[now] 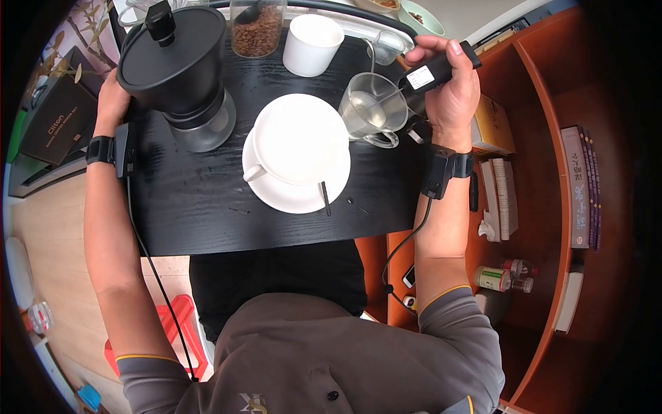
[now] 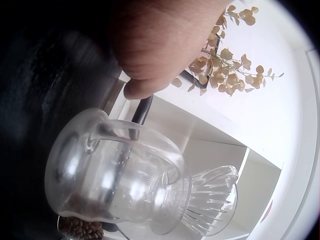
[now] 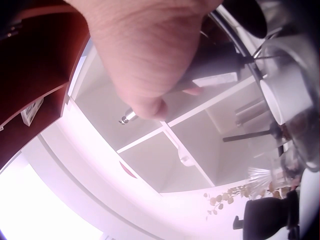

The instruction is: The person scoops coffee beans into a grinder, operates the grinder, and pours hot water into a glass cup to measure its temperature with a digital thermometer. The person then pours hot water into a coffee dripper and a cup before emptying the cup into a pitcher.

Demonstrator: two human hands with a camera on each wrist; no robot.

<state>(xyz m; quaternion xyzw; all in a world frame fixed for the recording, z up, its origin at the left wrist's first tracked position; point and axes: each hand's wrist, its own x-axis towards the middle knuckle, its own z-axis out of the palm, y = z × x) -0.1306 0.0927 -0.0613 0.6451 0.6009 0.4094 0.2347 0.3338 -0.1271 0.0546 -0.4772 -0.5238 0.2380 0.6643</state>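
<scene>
The black tabletop [image 1: 207, 228] carries everything in use, and liquid flicked over it would be the likeliest mess. The grinder [image 1: 176, 72] stands at its far left, top-heavy, with a broad black hopper above a narrow clear base; a knock from the left arm could tip it. Behind, the left wrist view shows a glass pot [image 2: 100, 170], breakable if bumped.

The saucer [image 1: 283, 198] sits mid-tabletop under the white cup [image 1: 302, 138], which stands off-centre toward the far side, so a jolt might make it slide.

The right hand [image 1: 454, 100] is at the far right, clamped round the frother with thumb and fingers. The left hand [image 1: 112, 102] is well apart from it, just beside the grinder; its fingers are hidden, so I cannot tell whether they grip anything.

The glass cup [image 1: 355, 114] stands to the right of the saucer, with something pale low inside. Nothing steadies it, and a sideways pull on the wand could drag or tip it. The tumbler [image 1: 314, 48] and the jar [image 1: 236, 17] of beans are farther back.

The frother [image 1: 418, 77] slants over the glass cup, its thin wand reaching inside; switched on too high, it could spray. The small dark stick [image 1: 325, 200] overhangs the saucer's near rim and could be brushed off by a sleeve or cable.
</scene>
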